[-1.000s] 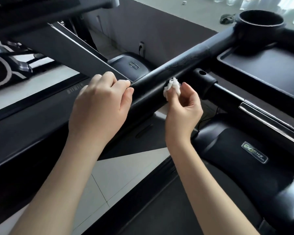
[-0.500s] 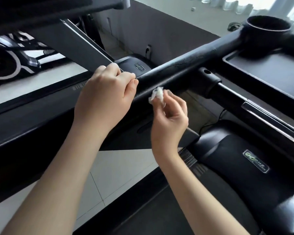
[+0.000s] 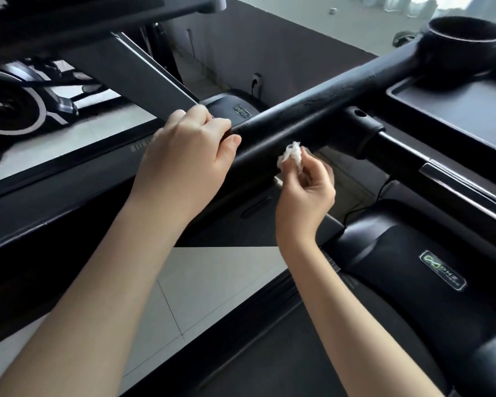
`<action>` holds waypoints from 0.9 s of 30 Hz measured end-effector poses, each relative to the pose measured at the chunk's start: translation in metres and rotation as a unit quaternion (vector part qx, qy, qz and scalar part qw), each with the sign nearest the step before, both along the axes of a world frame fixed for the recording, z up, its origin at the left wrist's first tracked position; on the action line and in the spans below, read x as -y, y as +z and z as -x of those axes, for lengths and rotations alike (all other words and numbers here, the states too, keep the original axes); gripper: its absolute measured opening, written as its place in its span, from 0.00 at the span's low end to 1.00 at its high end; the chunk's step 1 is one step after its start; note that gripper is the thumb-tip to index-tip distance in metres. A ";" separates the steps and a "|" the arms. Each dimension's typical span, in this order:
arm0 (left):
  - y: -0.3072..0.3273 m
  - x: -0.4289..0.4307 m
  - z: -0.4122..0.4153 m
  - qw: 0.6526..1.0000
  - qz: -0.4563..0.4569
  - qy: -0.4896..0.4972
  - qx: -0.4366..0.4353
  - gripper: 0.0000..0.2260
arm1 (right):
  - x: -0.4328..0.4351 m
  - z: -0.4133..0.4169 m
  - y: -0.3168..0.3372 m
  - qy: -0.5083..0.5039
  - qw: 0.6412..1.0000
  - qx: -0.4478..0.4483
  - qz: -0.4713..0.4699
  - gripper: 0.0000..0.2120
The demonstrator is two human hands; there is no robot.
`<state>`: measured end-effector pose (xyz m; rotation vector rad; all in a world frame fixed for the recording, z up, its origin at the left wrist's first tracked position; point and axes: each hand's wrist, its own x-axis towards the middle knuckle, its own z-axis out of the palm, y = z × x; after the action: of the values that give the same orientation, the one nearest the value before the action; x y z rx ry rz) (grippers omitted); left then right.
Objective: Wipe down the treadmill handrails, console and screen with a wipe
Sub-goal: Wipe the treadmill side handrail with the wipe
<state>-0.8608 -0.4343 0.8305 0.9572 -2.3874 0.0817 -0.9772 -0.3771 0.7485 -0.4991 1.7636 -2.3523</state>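
Note:
A thick black treadmill handrail (image 3: pixel 321 110) runs diagonally from the centre up to the console tray (image 3: pixel 453 107) and its round cup holder (image 3: pixel 467 32) at the top right. My left hand (image 3: pixel 184 156) grips the lower end of the handrail, fingers curled over its top. My right hand (image 3: pixel 304 193) pinches a small crumpled white wipe (image 3: pixel 291 154) and presses it against the underside of the rail, just right of my left hand. The console screen is out of view.
A second black bar (image 3: pixel 430 170) with a silver grip plate slopes down to the right. The black motor cover (image 3: pixel 430 270) with a logo lies below right. Another treadmill (image 3: pixel 55 179) and exercise machine (image 3: pixel 15 110) stand on the left, over white floor tiles (image 3: pixel 212 282).
My right hand slid the wipe down the rail toward my left hand, then stayed near it. My left hand kept its grip. The camera shifted slightly.

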 end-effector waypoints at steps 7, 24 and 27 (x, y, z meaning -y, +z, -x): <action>-0.019 -0.020 -0.036 0.993 0.069 0.086 0.039 0.24 | -0.006 -0.025 -0.007 0.019 0.999 -0.047 -0.009 0.07; -0.019 -0.022 -0.033 0.994 0.055 0.095 0.008 0.24 | -0.001 -0.034 -0.010 -0.015 0.998 -0.067 -0.004 0.05; -0.015 -0.023 -0.035 0.997 0.027 0.076 0.007 0.26 | -0.007 -0.041 -0.016 0.018 0.992 -0.123 -0.008 0.05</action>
<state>-0.8258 -0.4115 0.8157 1.1158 -2.3099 0.2090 -0.9357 -0.3701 0.7327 -0.8437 1.8531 -2.3337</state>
